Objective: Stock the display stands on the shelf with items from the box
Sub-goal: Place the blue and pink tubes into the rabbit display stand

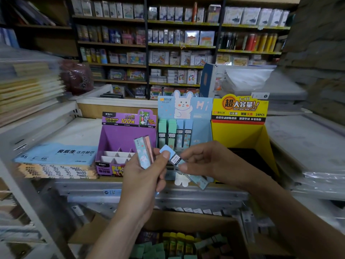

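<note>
My left hand (143, 176) grips a small stack of slim lead-refill cases (144, 152), blue and pink, held upright in front of the shelf. My right hand (207, 163) pinches one blue-capped refill case (172, 157) at an angle, its cap touching my left thumb. Behind my hands stand three display stands: a purple one (127, 135) with white dividers, a light blue rabbit one (186, 116) holding several green and blue cases, and a yellow one (240, 128). The cardboard box (186, 242) with green, yellow and other cases lies below.
A blue pack of loose-leaf paper (56, 154) on stacked pads sits left of the purple stand. Plastic-wrapped stock (308, 146) fills the shelf at right. Notebook stacks (28, 85) lie at left. Far shelves (168, 43) hold more stationery.
</note>
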{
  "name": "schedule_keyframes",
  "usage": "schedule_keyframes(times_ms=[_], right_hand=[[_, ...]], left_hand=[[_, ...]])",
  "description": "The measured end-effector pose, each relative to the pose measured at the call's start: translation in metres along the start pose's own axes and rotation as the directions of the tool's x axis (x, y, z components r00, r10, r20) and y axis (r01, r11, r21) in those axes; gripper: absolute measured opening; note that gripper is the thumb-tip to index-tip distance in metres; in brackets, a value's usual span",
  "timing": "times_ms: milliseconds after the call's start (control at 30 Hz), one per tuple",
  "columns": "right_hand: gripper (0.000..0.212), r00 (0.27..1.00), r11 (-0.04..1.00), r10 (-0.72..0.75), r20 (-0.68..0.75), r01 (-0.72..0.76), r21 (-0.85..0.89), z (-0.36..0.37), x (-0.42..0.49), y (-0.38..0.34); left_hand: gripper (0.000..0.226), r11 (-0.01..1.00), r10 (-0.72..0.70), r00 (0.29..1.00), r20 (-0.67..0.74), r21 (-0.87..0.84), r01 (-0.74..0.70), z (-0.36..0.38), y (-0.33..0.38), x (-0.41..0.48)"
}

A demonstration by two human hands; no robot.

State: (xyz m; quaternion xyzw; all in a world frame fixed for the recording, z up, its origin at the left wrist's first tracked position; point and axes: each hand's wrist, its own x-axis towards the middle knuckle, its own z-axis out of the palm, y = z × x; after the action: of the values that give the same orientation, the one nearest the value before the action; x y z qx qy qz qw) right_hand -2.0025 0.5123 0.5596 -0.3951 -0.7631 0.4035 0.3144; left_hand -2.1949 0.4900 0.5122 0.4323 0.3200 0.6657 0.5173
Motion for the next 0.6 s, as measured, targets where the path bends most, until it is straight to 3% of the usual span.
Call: schedule_keyframes(times_ms=[200,333,533,600], right_hand=[[0.02,0.973,0.996,0.029,-0.23,-0.007,0.092,-0.017,0.003,0.005],[0.021,0.914,0.991,0.07,-0.399,-0.018,0.133,-0.025,0.016,0.007],[0.022,0.86,0.948,-0.111,-0.499,-0.059,-0.313,-0.031,0.043,0.01],[0.023,0.856,0.921,-0.124,-0.502,-0.089,-0.378,-0.032,0.053,0.012]], left_hand=[[0.019,0.983,-0.139,0.99,0.012,-0.123,0.139,-0.012,0.003,0.005],[0.026,0.981,-0.137,0.99,0.029,-0.132,0.14,-0.014,0.007,0.005],[0.021,0.991,-0.09,0.995,0.046,-0.098,0.094,-0.016,0.012,0.006],[0.02,0.998,-0.049,0.999,0.019,-0.043,0.049,-0.017,0.011,0.007]])
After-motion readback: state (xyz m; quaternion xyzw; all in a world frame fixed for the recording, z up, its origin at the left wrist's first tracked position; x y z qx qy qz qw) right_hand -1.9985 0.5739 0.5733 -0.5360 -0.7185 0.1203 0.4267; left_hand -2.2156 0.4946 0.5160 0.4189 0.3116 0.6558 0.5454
